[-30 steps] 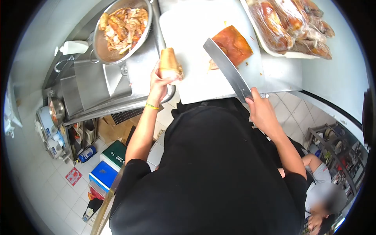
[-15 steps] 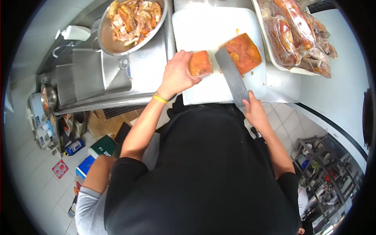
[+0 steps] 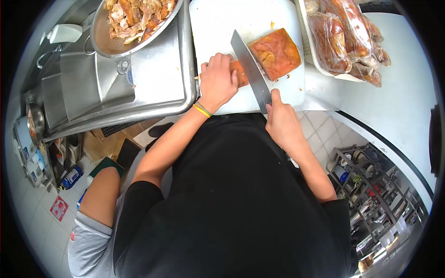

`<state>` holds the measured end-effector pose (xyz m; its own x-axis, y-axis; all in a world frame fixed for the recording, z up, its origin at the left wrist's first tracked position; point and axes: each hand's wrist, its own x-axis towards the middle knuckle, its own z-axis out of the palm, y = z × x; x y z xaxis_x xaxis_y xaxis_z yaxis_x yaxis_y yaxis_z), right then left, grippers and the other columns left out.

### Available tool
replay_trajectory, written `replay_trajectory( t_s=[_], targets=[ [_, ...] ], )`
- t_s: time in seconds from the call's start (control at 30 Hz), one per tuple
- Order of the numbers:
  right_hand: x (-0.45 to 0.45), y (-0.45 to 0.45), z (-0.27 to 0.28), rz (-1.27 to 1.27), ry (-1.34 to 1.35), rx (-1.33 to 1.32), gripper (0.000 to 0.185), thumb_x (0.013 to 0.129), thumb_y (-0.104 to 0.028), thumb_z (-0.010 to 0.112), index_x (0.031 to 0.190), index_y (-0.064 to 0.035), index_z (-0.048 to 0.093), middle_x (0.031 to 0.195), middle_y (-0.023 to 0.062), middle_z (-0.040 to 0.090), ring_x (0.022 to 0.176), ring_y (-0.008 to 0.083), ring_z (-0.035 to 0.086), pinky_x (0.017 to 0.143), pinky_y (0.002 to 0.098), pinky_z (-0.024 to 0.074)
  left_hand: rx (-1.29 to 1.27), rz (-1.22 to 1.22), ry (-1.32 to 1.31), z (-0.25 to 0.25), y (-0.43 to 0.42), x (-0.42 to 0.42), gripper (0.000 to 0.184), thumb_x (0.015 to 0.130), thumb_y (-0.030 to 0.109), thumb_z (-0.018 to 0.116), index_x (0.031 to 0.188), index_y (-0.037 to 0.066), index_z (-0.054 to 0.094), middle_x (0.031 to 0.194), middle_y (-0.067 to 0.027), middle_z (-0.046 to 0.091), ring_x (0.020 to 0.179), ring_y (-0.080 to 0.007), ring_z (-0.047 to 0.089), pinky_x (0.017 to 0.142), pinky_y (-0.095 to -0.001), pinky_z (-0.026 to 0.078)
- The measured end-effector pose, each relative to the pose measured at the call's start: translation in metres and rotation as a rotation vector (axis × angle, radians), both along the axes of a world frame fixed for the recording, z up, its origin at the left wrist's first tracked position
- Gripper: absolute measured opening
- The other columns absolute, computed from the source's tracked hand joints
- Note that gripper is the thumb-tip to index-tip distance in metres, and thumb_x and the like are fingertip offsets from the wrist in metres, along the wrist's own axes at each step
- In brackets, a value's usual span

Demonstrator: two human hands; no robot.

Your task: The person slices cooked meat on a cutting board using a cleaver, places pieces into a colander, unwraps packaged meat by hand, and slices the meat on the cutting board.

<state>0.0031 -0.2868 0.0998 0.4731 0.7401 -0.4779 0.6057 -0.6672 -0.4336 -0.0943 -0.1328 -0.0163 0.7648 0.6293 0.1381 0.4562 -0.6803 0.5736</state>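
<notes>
My right hand (image 3: pixel 283 116) grips the handle of a broad cleaver (image 3: pixel 251 69), its blade pointing away from me. The blade stands on edge between two pieces of reddish-brown roasted meat. Left of it, my left hand (image 3: pixel 218 84) presses over the small piece of roasted meat (image 3: pixel 241 74), fingers bent and covering most of it. To the blade's right lies the larger slab of roasted meat (image 3: pixel 276 53), skin up. Both pieces rest on the white cutting board (image 3: pixel 213 28).
At upper left, a metal bowl (image 3: pixel 103 42) of cut meat stands over the steel sink (image 3: pixel 153 99). A white tray (image 3: pixel 303 32) with several plastic-wrapped meat pieces (image 3: pixel 329 39) is at right. Another person's arm (image 3: pixel 101 197) is close at lower left. A dark rack (image 3: pixel 371 185) stands lower right.
The small meat piece has been lowered onto the board beside the slab, left hand now on top. The cleaver has shifted left and turned from lying flatter to standing on edge.
</notes>
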Motion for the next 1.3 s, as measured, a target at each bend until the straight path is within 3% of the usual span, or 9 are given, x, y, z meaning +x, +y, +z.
replay_trajectory(
  t_s=[0.37,0.87,0.93,1.0,1.1,1.2,1.23,1.27,1.3],
  targets=[
    [-0.007,0.004,0.043,0.045,0.064,-0.175,0.026,0.079,0.009,0.050,0.104,0.0094,0.041,0.068,0.0330,0.060,0.072,0.0502,0.061,0.066,0.0564,0.0465,0.113,0.007,0.202,0.000,-0.001,0.011,0.025,0.080,0.022,0.059,0.102,0.011,0.061,0.092,-0.0071,0.050,0.089,-0.0247,0.052,0.073,-0.0423,0.041],
    [0.027,0.088,-0.096,-0.054,-0.058,0.225,0.028,0.086,-0.003,0.057,0.109,0.0059,0.044,0.083,0.0302,0.064,0.081,0.0476,0.063,0.069,0.0547,0.0482,0.104,-0.042,0.149,-0.006,0.000,0.009,0.023,0.082,0.025,0.059,0.100,0.012,0.062,0.095,-0.0057,0.052,0.091,-0.0241,0.052,0.072,-0.0420,0.039],
    [0.057,0.107,-0.084,-0.042,0.014,0.253,0.027,0.087,-0.002,0.055,0.112,0.0069,0.046,0.087,0.0310,0.063,0.082,0.0470,0.063,0.069,0.0529,0.0482,-0.059,-0.071,0.062,-0.002,0.009,0.004,0.028,0.081,0.012,0.062,0.109,0.008,0.062,0.100,-0.0090,0.056,0.095,-0.0258,0.057,0.079,-0.0437,0.044],
    [0.079,0.093,-0.073,0.061,0.004,0.374,0.028,0.087,-0.002,0.056,0.114,0.0019,0.049,0.093,0.0277,0.064,0.085,0.0427,0.064,0.073,0.0482,0.0496,-0.566,0.049,-0.152,0.004,0.029,-0.009,0.036,0.082,0.002,0.059,0.117,0.006,0.059,0.104,-0.0121,0.058,0.089,-0.0298,0.061,0.078,-0.0419,0.049],
    [0.097,0.057,-0.033,-0.042,0.033,0.452,0.026,0.094,-0.009,0.054,0.118,0.0001,0.051,0.083,0.0223,0.063,0.071,0.0344,0.063,0.066,0.0403,0.0487,-0.647,-0.082,0.069,0.014,0.070,-0.044,0.048,0.080,-0.006,0.054,0.127,0.009,0.055,0.106,-0.0147,0.061,0.079,-0.0306,0.065,0.070,-0.0375,0.054],
    [0.103,0.021,-0.014,-0.075,-0.083,0.449,0.030,0.095,-0.011,0.055,0.122,0.0028,0.049,0.074,0.0198,0.059,0.062,0.0280,0.058,0.060,0.0382,0.0461,-0.129,-0.306,0.138,0.064,0.075,-0.053,0.050,0.076,-0.006,0.055,0.124,0.010,0.058,0.112,-0.0131,0.061,0.089,-0.0297,0.065,0.077,-0.0372,0.054],
    [0.104,0.012,-0.015,-0.079,-0.078,0.457,0.030,0.095,-0.011,0.055,0.122,0.0028,0.049,0.074,0.0198,0.059,0.062,0.0280,0.058,0.060,0.0382,0.0461,0.003,-0.531,0.122,0.070,0.075,-0.045,0.046,0.077,-0.007,0.054,0.117,0.012,0.063,0.125,-0.0058,0.061,0.109,-0.0283,0.061,0.083,-0.0399,0.053],
    [0.104,0.002,-0.020,-0.105,-0.030,0.432,0.032,0.095,-0.011,0.055,0.122,0.0044,0.049,0.070,0.0189,0.057,0.060,0.0260,0.056,0.059,0.0379,0.0453,0.003,-0.527,0.128,0.070,0.070,-0.035,0.046,0.077,-0.007,0.054,0.117,0.012,0.063,0.125,-0.0058,0.061,0.109,-0.0283,0.061,0.083,-0.0399,0.053],
    [0.101,-0.006,-0.024,-0.123,0.019,0.408,0.034,0.095,-0.011,0.056,0.123,0.0060,0.048,0.067,0.0179,0.054,0.058,0.0240,0.054,0.057,0.0377,0.0444,0.161,-0.868,0.117,0.068,0.065,-0.023,0.043,0.077,-0.005,0.055,0.114,0.014,0.065,0.132,-0.0049,0.056,0.119,-0.0272,0.054,0.090,-0.0424,0.050]
  ],
)
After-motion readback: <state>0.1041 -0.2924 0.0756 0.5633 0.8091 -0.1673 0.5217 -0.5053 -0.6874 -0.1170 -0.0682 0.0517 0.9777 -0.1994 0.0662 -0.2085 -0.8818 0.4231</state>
